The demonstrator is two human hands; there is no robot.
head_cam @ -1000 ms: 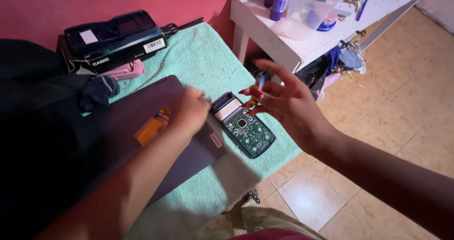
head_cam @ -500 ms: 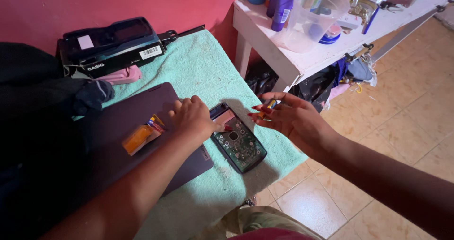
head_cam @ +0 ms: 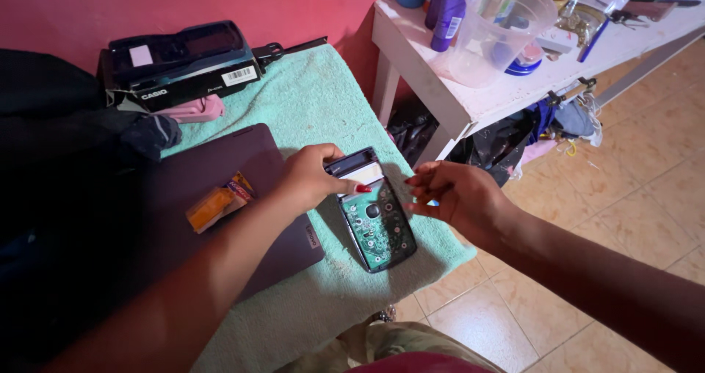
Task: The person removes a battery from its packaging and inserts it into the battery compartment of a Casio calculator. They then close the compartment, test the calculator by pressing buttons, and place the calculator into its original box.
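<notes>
Head view, carrier: green towel [head_cam: 316, 101] spread over a raised surface, dark laptop [head_cam: 220, 197] lying on its left part.
Opened device: calculator body [head_cam: 374, 215] with its green circuit board facing up, lying near the towel's right edge, beside the laptop; long axis running from the far edge toward the near right corner.
Left hand [head_cam: 312, 175]: fingers curling onto the device's far left end, thumb pressing there; it is pinning, not lifting.
Right hand [head_cam: 452, 193]: hovering just right of the device, fingers pinching together; what it is pinching, cannot tell.
Nearer hand: left, already touching; right is just apart.
On laptop: orange packet [head_cam: 219, 201].
Far left corner: black box [head_cam: 180, 68].
</notes>
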